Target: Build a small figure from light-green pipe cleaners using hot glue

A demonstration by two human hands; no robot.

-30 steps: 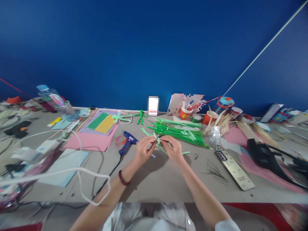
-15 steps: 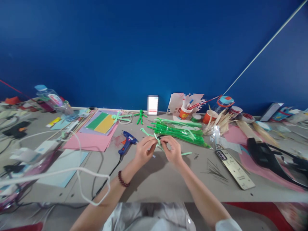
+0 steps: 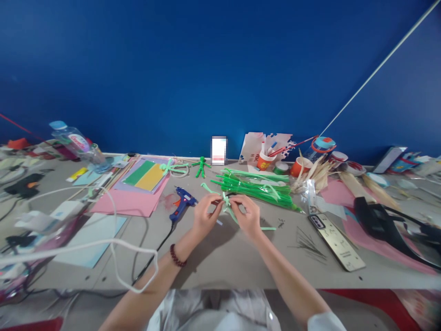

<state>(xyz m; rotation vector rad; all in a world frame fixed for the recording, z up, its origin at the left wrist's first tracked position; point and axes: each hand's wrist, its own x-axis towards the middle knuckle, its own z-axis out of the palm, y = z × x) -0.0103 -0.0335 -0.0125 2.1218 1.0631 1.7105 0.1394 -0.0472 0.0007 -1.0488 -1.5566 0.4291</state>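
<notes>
Between my hands, just above the table, is a knotted figure of light green pipe cleaners [image 3: 226,201], with loose ends reaching left and right. My left hand [image 3: 207,212] pinches its left side with thumb and forefinger. On the other side my right hand [image 3: 245,212] pinches it in the same way. Something small and dark shows by the right fingertips, too small to name. Behind my hands lies a bag of green pipe cleaners [image 3: 255,188]. A finished-looking green pipe cleaner figure [image 3: 201,167] stands at the back, and a light green one [image 3: 168,167] rests left of it.
A blue hot glue gun [image 3: 182,202] lies left of my hands, its black cord running forward. Coloured paper [image 3: 138,204] and a white cable [image 3: 134,250] are farther left. On the right are a phone [image 3: 339,243], dark thin wires [image 3: 310,243] and a paper cup of pens [image 3: 265,162].
My hands have drawn slightly apart, so more of the knot shows between the fingertips. The loose end on the right has dropped a little.
</notes>
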